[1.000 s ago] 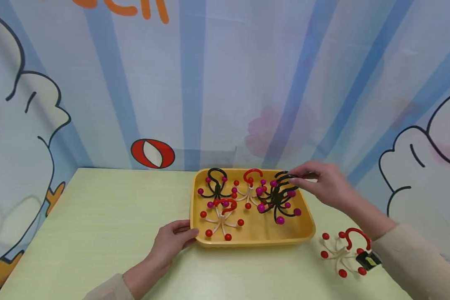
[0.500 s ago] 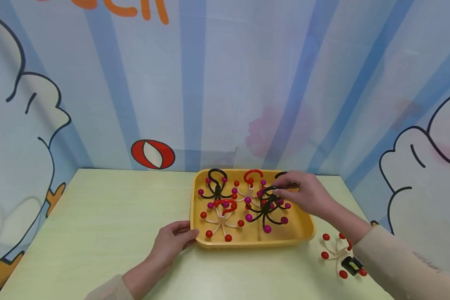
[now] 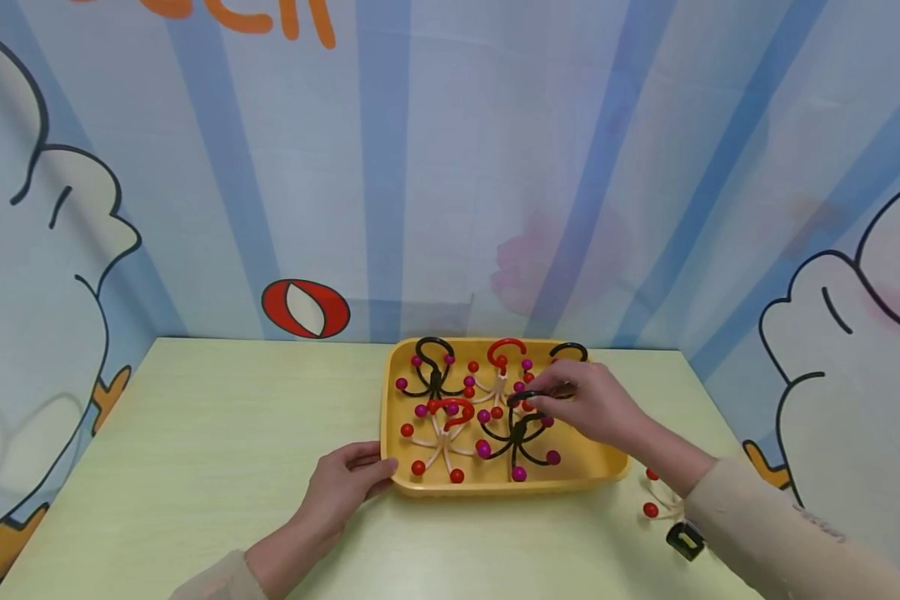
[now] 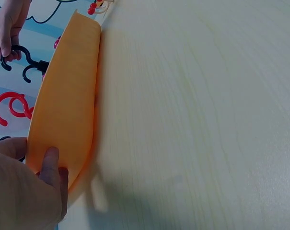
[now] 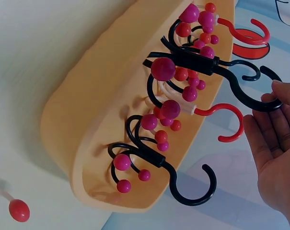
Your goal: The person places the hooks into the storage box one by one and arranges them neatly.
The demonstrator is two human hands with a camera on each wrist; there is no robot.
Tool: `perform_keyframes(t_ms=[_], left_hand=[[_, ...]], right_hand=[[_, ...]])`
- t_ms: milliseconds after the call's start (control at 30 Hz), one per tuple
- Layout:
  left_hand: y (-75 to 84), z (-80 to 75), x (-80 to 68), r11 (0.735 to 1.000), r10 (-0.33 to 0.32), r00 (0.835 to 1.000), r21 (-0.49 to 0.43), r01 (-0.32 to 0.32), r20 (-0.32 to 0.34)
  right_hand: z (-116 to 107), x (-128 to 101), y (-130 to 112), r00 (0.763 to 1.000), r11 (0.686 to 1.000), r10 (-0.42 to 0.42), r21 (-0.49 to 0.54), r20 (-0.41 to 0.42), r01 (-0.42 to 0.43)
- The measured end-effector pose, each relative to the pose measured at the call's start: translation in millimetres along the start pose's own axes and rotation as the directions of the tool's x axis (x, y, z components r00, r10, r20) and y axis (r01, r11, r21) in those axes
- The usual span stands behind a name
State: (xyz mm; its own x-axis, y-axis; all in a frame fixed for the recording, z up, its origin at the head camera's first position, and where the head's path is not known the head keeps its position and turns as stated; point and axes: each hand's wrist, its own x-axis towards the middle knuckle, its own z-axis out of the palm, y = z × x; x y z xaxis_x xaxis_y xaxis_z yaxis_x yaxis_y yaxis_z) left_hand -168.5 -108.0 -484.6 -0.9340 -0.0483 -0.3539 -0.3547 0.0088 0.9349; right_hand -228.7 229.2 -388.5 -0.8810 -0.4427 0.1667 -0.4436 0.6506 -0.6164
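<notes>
The tray (image 3: 615,462) sits at the table's (image 3: 195,467) far middle, holding five hooks (image 3: 516,433). Another hook (image 3: 656,500) lies on the table just right of the tray's near corner.

Sleeve (image 3: 765,533) hides table hook (image 3: 656,500).

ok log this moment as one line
left hand: grips tray near corner | right hand: pinches black hook, set down in tray | beige hook: on table right of tray
</notes>
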Motion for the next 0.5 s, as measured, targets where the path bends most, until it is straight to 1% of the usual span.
perform_keyframes(t_ms=[267,500], left_hand=[[1.1,-0.6,-0.4,1.000,-0.006,1.000,0.002,0.006,0.002],[-0.2,-0.5,-0.6,1.000,0.003,1.000,0.000,-0.003,0.001]], right_hand=[[11.9,1.8,1.4,1.000,0.999,-0.005,-0.041,0.009,0.006],[19.5,2.5,3.6,0.999,0.999,-0.035,-0.038,-0.013,0.034]])
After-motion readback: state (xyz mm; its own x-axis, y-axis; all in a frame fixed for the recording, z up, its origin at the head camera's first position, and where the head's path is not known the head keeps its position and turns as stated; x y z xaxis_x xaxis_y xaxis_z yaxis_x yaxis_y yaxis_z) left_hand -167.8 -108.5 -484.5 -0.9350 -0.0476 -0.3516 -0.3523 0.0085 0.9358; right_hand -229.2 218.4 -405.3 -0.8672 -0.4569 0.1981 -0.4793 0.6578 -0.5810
